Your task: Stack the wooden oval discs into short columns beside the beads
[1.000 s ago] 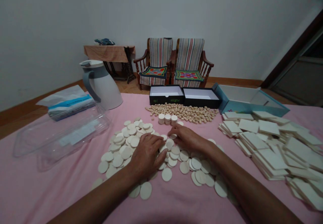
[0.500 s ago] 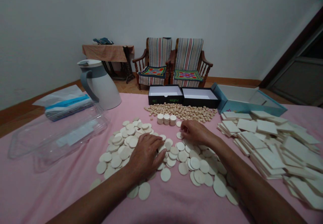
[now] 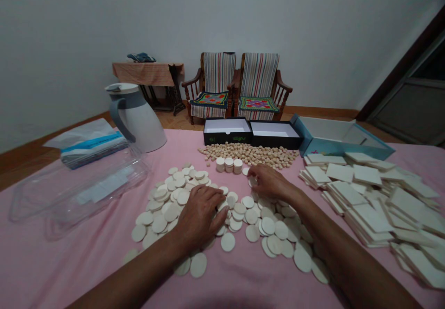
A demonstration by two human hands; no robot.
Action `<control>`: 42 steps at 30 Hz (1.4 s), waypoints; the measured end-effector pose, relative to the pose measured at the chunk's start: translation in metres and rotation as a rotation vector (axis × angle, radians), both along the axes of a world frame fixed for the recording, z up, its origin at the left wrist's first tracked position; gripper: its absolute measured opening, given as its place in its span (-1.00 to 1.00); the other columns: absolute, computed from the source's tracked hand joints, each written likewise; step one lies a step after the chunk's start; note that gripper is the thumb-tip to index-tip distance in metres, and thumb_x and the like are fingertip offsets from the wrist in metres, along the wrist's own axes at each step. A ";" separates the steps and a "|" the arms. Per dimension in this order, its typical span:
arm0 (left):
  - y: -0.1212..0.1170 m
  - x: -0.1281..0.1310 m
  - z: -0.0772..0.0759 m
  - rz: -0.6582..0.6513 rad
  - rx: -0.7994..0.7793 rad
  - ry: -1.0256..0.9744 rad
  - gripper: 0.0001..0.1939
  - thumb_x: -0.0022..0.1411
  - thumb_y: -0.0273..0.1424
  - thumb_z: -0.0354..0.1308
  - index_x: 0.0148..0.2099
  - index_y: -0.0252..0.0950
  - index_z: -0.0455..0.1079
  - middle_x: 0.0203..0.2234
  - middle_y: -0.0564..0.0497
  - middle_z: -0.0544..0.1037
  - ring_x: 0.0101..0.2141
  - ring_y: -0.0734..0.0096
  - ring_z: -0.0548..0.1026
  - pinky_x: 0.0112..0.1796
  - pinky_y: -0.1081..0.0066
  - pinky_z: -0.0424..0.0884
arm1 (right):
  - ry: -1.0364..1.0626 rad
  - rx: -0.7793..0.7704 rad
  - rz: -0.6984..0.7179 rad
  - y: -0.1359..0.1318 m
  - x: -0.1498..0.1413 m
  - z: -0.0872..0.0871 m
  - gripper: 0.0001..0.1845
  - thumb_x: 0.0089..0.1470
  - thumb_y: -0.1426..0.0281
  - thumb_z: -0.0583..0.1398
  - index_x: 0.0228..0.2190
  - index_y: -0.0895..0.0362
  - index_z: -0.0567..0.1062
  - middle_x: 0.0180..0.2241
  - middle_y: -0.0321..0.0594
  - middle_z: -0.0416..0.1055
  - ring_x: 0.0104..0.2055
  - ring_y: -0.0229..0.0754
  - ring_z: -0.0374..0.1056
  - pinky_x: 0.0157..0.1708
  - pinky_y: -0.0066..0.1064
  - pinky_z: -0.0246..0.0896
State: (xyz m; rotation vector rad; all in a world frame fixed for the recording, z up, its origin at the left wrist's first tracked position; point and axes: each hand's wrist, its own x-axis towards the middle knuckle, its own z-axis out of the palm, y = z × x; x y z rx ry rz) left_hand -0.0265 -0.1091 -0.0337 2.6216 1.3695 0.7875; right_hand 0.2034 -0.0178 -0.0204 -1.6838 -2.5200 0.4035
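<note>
Beyond the discs [image 3: 268, 226], black boxes [image 3: 227, 138] are showing white inside; left hand [image 3: 200, 211] and right hand [image 3: 267, 182] are curling loosely, grips unclear.

Hands [image 3: 200, 210] among scattered pale discs [image 3: 268, 225]

Left of the three disc stacks [image 3: 229, 165], bare pink cloth [image 3: 184, 150] runs as far as the pitcher [image 3: 144, 125] — an easy lane for a hand. Well left of the stacks, the clear plastic tray [image 3: 74, 207] obstructs low passage. Just behind them lies the heap of small wooden pieces [image 3: 248, 153], with two black boxes [image 3: 227, 138] walling it off. Right of the stacks, the right hand [image 3: 253, 179] bars the way; far to their right, square tiles [image 3: 368, 193] pile up. In front of them, loose discs [image 3: 227, 242] and the left hand [image 3: 222, 202] crowd the approach — only a narrow gap separates both hands.
</note>
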 end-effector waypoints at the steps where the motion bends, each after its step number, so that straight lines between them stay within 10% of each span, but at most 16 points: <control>1: 0.000 0.000 0.000 0.000 0.004 -0.001 -0.84 0.25 -0.37 0.07 -0.16 -0.27 0.42 -0.20 -0.08 0.55 -0.15 0.20 0.45 -0.01 0.06 0.23 | -0.001 -0.003 -0.017 0.001 0.001 -0.002 -0.62 -0.11 0.40 0.23 -0.17 0.14 0.44 -0.17 -0.10 0.41 -0.18 -0.13 0.32 -0.30 -0.42 0.07; 15: 0.000 0.000 0.000 0.002 0.005 -0.012 -0.83 0.25 -0.36 0.07 -0.15 -0.27 0.42 -0.18 -0.10 0.55 -0.14 0.19 0.44 -0.01 0.05 0.24 | 0.185 0.254 -0.118 0.015 -0.005 -0.012 -0.76 -0.06 0.49 0.15 -0.26 0.21 0.45 -0.26 -0.09 0.37 -0.18 -0.13 0.23 -0.25 -0.41 0.04; 42: 0.000 0.000 0.000 -0.005 0.022 -0.015 -0.83 0.25 -0.36 0.07 -0.15 -0.27 0.42 -0.19 -0.11 0.55 -0.15 0.19 0.46 -0.01 0.03 0.25 | 0.211 0.223 -0.114 0.017 -0.013 -0.035 -0.72 -0.05 0.54 0.11 -0.23 0.16 0.40 -0.21 -0.11 0.40 -0.16 -0.15 0.24 -0.24 -0.42 0.04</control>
